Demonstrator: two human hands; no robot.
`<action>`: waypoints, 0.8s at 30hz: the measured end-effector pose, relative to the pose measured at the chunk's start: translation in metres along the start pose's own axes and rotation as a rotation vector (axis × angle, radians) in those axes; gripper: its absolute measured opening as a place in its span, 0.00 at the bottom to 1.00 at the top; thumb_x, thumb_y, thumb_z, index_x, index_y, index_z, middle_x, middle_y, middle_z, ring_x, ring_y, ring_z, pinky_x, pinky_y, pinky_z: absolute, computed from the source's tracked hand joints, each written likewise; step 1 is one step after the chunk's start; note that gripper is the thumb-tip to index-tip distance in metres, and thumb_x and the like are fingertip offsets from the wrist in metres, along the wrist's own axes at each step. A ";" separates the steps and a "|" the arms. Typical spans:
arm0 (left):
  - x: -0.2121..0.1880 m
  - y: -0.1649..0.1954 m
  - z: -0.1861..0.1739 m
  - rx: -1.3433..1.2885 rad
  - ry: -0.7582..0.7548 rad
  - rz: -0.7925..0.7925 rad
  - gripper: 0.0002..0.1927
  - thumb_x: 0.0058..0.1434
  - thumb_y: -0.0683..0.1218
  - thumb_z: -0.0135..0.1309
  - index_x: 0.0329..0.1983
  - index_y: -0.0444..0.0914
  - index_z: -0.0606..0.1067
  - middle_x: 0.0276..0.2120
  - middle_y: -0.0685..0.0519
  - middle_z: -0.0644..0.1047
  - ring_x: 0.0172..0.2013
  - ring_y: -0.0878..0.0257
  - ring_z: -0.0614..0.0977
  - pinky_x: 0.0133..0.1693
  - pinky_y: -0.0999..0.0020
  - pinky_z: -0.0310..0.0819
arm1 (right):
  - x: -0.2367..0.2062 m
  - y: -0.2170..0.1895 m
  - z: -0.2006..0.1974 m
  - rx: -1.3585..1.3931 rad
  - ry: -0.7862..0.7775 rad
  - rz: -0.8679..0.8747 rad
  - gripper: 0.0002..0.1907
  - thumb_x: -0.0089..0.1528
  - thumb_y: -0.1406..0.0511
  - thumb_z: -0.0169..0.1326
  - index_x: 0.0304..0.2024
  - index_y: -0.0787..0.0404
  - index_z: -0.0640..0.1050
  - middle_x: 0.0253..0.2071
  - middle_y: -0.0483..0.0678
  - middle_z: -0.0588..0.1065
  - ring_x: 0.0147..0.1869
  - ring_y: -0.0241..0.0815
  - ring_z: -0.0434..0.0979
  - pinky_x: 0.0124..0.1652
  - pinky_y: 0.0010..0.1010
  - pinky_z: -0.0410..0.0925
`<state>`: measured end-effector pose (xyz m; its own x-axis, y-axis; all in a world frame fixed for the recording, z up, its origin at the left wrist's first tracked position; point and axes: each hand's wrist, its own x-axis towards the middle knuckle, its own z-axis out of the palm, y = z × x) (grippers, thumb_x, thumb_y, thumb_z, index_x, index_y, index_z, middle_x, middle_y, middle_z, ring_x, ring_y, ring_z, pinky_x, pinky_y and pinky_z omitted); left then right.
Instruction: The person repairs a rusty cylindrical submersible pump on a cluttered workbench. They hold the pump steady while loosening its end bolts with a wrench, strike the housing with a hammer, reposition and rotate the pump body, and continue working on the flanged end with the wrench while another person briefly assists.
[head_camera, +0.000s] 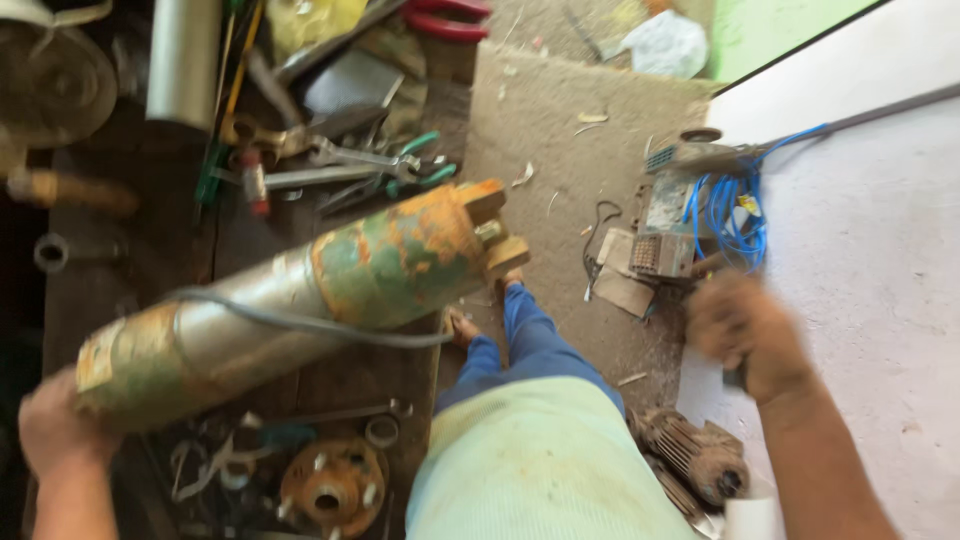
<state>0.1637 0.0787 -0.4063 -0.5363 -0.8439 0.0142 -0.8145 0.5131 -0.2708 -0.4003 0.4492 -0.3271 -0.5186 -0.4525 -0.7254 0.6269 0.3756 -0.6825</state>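
Pump (300, 300) lies slantwise on the desk (330, 380), long axis rising rightward; left hand (55, 430) cups its near end, right hand (745, 330), blurred, grip unclear, hangs well apart.

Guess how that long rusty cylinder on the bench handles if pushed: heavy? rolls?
Probably heavy: the cylinder looks like thick steel with rust and flaking green paint. Being round and lying on its side, it may roll unless steadied; the left hand is at its near end. The grey cable draped over it looks floppy and could snag.
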 end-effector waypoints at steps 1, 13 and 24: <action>-0.004 0.000 0.000 0.002 0.005 0.012 0.16 0.59 0.53 0.65 0.29 0.44 0.71 0.32 0.54 0.76 0.38 0.56 0.79 0.42 0.64 0.72 | 0.005 0.006 -0.005 0.167 0.073 -0.101 0.08 0.68 0.57 0.51 0.35 0.51 0.72 0.20 0.39 0.59 0.17 0.31 0.56 0.17 0.27 0.54; -0.013 0.006 0.006 0.002 0.132 -0.053 0.21 0.70 0.56 0.56 0.25 0.43 0.68 0.29 0.52 0.75 0.34 0.55 0.77 0.41 0.62 0.68 | 0.005 0.048 -0.022 0.110 -0.036 0.087 0.06 0.65 0.64 0.47 0.45 0.51 0.68 0.19 0.35 0.56 0.15 0.25 0.49 0.13 0.21 0.47; 0.032 -0.011 -0.012 0.097 -0.640 -0.122 0.18 0.53 0.61 0.64 0.41 0.48 0.87 0.37 0.47 0.86 0.42 0.49 0.87 0.43 0.55 0.84 | 0.007 0.082 -0.023 -0.008 -0.028 0.286 0.09 0.65 0.63 0.49 0.48 0.55 0.70 0.20 0.36 0.57 0.15 0.25 0.52 0.13 0.20 0.48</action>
<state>0.1527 0.0477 -0.3918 -0.1791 -0.8372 -0.5168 -0.8216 0.4162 -0.3894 -0.3660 0.4951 -0.3906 -0.3053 -0.3493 -0.8859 0.7409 0.4973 -0.4514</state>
